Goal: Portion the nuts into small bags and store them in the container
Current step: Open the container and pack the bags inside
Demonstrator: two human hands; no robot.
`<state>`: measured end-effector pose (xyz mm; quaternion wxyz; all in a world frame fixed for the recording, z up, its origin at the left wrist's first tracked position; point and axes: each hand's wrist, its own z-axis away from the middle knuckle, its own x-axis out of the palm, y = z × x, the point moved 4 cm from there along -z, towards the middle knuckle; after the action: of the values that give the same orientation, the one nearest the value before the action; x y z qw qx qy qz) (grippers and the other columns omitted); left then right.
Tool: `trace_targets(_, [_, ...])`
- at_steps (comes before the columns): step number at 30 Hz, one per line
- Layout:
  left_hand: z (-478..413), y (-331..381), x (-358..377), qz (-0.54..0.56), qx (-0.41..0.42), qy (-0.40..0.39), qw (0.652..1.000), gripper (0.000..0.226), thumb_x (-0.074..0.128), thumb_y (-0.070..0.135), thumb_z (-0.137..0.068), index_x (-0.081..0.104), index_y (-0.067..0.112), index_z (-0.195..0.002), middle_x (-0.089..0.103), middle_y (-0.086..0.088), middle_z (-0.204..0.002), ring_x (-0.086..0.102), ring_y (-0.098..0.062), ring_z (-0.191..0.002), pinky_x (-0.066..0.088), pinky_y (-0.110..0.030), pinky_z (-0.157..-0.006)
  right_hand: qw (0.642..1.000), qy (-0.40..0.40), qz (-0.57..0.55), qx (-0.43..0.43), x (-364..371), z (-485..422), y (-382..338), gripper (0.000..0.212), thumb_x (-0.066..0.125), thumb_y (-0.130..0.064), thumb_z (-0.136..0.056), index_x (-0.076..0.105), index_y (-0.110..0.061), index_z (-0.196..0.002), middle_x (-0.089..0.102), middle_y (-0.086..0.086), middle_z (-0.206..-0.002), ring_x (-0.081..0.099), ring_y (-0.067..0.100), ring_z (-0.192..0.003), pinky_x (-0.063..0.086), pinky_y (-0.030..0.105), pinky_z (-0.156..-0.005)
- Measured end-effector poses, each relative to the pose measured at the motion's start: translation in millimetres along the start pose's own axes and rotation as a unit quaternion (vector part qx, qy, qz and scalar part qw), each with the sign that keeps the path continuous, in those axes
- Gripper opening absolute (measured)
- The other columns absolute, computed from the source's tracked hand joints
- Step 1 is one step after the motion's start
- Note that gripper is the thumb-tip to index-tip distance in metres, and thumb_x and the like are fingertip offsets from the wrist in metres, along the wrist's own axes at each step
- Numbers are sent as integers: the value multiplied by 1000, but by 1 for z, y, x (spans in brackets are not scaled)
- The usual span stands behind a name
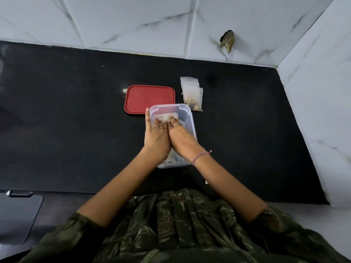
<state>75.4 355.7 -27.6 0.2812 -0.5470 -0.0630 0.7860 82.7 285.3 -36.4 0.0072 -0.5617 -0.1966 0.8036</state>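
Here, a clear container (191, 121) sits on a black counter (76, 120) with both hands inside it. The left hand (156, 132) and right hand (180, 136) lie side by side, touching, palms down and fingers straight, pressing flat on the small bags (164, 117) packed in the container's far half. Neither hand grasps anything. The left thumb (147, 112) runs along the container's left rim. More bags show at the container's near end, between the wrists, though what they hold is too blurred to tell.

A red lid (148, 97) lies flat behind the container and to its left, its near right corner hidden under the container's far edge. Just behind the container's right corner lies a stack of bags (191, 92), and the nearest one has brown nuts (194, 105) gathered at its bottom.

The left hand wears a ring (161, 127); the right wrist wears a red-and-white bracelet (201, 155). Well behind the container, on the tiled wall, is a dark broken hole (227, 41).
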Motion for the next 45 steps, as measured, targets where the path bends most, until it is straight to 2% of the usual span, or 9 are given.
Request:
trace_targets(4, [7,-8,-16,70,1,40,997,84,55,41,-92,7,9,-154,15,-11,-161,0,-25,-150,-15,-56,-114,999,30,-28,-10,-16,-2,-2,54,33,-2,-100,10,2,-148,5,14,-158,3,24,-146,8,31,-118])
trace_targets(12, [-18,-31,-44,230,-32,137,963,58,42,13,-97,20,1,-150,19,-18,-158,16,-27,-148,14,-37,-121,982,186,-35,-15,-64,-10,13,51,48,-2,-95,36,-6,-143,34,9,-151,33,20,-138,25,27,-111])
trace_targets(15, [-37,-41,-63,335,-46,203,919,38,45,6,-95,48,2,-132,52,-18,-134,54,-30,-120,45,-35,-95,969,225,-103,4,-85,-18,31,40,53,-6,-94,50,-5,-133,52,11,-134,50,22,-122,38,27,-102])
trace_targets(17, [-57,-46,-71,393,-50,214,893,26,45,7,-95,57,3,-118,62,-16,-116,61,-31,-100,48,-36,-78,957,253,-136,40,-92,-32,54,37,56,-8,-92,54,-6,-130,57,11,-128,56,22,-115,45,29,-99])
trace_targets(24, [-146,-43,-57,498,-70,98,859,28,55,13,-93,62,-1,-116,66,-18,-113,61,-34,-105,48,-38,-84,918,222,-232,234,-75,-80,140,37,63,-17,-90,58,-4,-124,63,13,-119,61,24,-108,50,37,-95])
trace_targets(28, [-176,-37,-49,544,-72,29,835,18,63,15,-88,58,3,-76,59,-13,-79,62,-32,-89,45,-36,-70,879,172,-334,293,-54,-102,166,46,70,-19,-85,56,2,-124,64,18,-116,65,25,-100,52,39,-91])
trace_targets(33, [-203,-27,-40,668,-59,-51,740,21,70,5,-84,59,7,-66,57,-8,-66,55,-14,-54,53,-26,-64,829,158,-450,291,-46,-115,167,37,67,-7,-86,59,2,-120,66,16,-109,66,18,-87,55,36,-86])
trace_targets(39, [-206,-29,-33,729,-103,-39,676,21,69,-2,-83,55,11,-75,60,-9,-79,60,-15,-66,55,-26,-67,799,176,-501,282,-45,-119,167,27,66,-2,-86,64,0,-113,66,11,-104,63,15,-88,55,25,-81])
trace_targets(45, [-203,-24,-33,735,-116,-46,667,22,67,-5,-83,52,10,-78,62,-10,-85,63,-21,-75,58,-32,-68,777,170,-531,292,-46,-119,165,22,67,-6,-85,64,0,-106,64,9,-101,63,13,-87,52,17,-65])
